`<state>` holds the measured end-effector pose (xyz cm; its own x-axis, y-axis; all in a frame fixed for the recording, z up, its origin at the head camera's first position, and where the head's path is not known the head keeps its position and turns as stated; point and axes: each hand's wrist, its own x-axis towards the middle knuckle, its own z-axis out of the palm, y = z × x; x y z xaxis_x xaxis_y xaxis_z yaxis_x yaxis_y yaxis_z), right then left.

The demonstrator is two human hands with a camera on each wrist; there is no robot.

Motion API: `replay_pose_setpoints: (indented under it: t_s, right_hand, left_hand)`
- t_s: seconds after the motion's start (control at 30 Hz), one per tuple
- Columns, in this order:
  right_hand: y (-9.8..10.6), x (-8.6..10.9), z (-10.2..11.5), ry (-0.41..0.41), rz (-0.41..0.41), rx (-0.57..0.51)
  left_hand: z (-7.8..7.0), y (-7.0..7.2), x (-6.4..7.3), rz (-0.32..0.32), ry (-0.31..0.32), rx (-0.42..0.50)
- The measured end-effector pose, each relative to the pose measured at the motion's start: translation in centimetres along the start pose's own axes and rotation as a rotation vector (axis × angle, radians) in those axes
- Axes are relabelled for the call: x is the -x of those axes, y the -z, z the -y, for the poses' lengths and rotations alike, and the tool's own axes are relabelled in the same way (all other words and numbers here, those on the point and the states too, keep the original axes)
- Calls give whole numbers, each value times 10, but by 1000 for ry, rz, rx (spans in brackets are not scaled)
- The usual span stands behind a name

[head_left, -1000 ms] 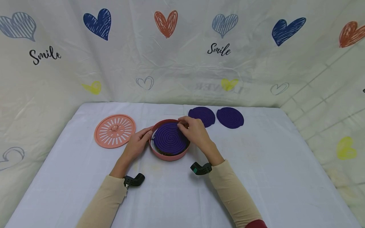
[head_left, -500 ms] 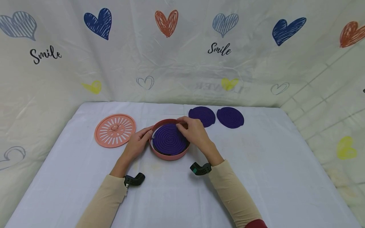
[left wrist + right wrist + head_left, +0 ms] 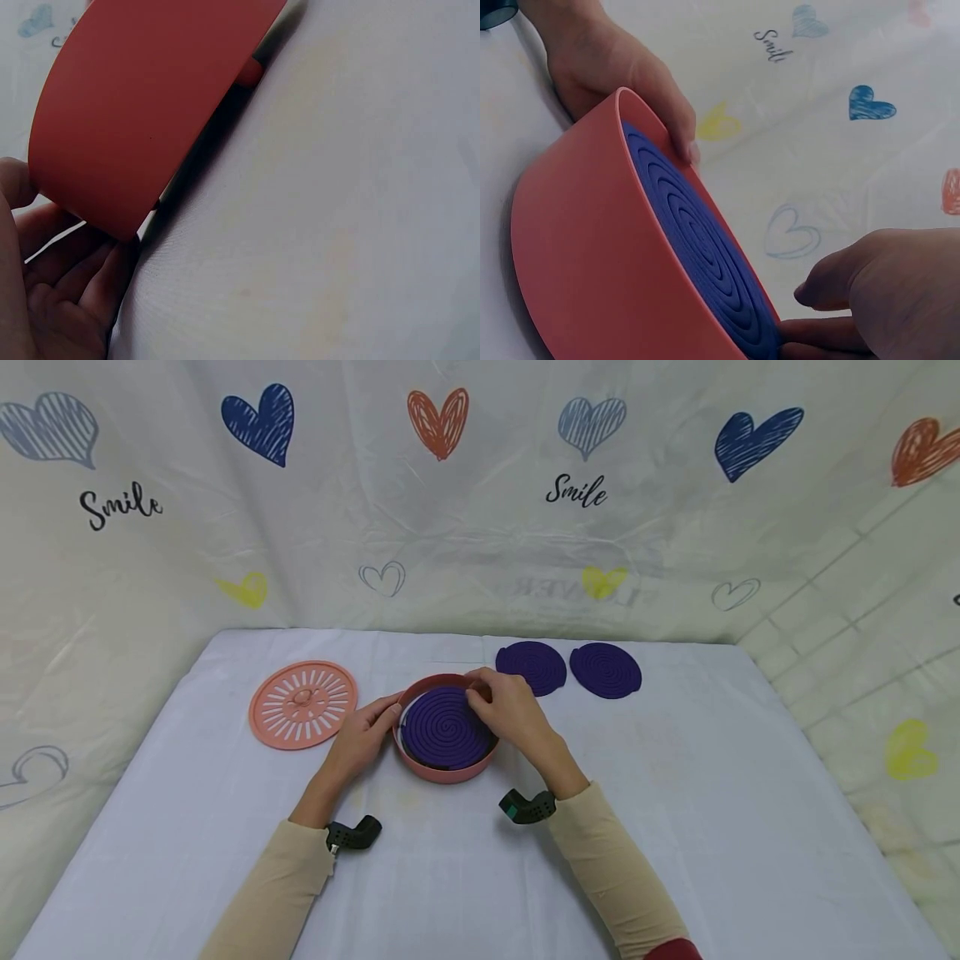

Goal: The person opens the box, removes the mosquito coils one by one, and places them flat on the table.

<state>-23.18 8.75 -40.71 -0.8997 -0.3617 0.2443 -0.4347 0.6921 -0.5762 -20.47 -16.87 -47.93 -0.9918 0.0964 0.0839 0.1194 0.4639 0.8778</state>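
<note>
A round coral-red tin-shaped holder (image 3: 448,774) stands on the table with a purple mosquito coil (image 3: 448,727) lying inside it. My left hand (image 3: 362,739) grips the holder's left side, thumb by the rim and fingers against the outer wall, as the left wrist view shows on the red wall (image 3: 142,112). At the far right rim is my right hand (image 3: 517,710). Its fingertips touch the coil's edge (image 3: 705,247) near the rim, while the thumb is raised apart from them in the right wrist view. Part of the coil's right edge is hidden by this hand.
The slotted coral lid (image 3: 302,727) with a small knob lies to the left of the holder. Behind the right hand lie two more purple coils, a partly covered one (image 3: 536,664) and a whole one (image 3: 606,670). A patterned curtain (image 3: 480,527) hangs behind the table.
The coil has settled lower and flatter in the holder, its near edge dropping toward the front wall. The right fingers have shifted slightly at the rim. The left hand keeps its hold.
</note>
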Motion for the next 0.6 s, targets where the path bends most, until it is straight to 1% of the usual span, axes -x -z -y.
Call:
replay_pose_setpoints:
  t_s: [0.17, 0.6]
  right_hand:
    - [0, 0, -1, 2, 1, 3]
    - [3, 0, 1, -20, 5, -41]
  left_hand:
    - [0, 0, 1, -1, 6, -6]
    - [-1, 0, 1, 5, 8, -4]
